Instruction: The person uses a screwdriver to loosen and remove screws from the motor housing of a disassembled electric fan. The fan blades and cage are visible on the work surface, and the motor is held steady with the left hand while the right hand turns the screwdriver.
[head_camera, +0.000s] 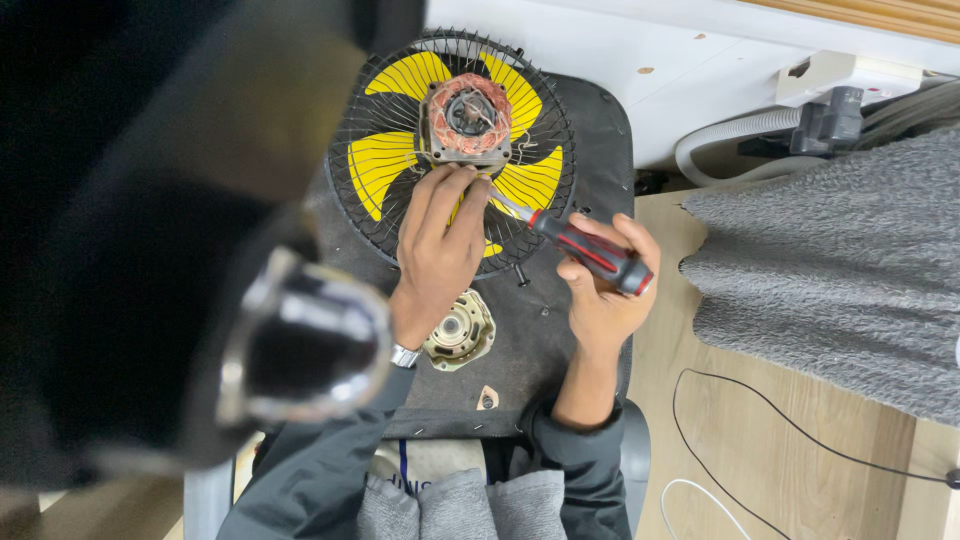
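blurred and very close to the lens, a dark shape with a shiny metal ring (305, 345) fills the left side of the view. just right of it, on a dark padded seat (590, 150), lies a round black wire fan guard (450, 150) with yellow blades (385, 165) behind the wires, near the seat's far edge. on the guard's middle sits a bare motor (466, 118) with copper windings showing. the left hand (440, 245) rests flat on the guard just below the motor, fingers spread narrow and touching the motor's lower edge, a watch at the wrist. a brass-coloured round motor cover (460, 332) lies on the seat just beside that wrist. right of it, the right hand (605, 290) is closed around the red and black handle of a screwdriver (585, 250), whose shaft slants up-left toward the motor's lower right corner. a small dark screw (520, 273) lies near the guard's rim. further right, a grey knitted cloth (840, 260) and thin cables lie on the wooden floor.
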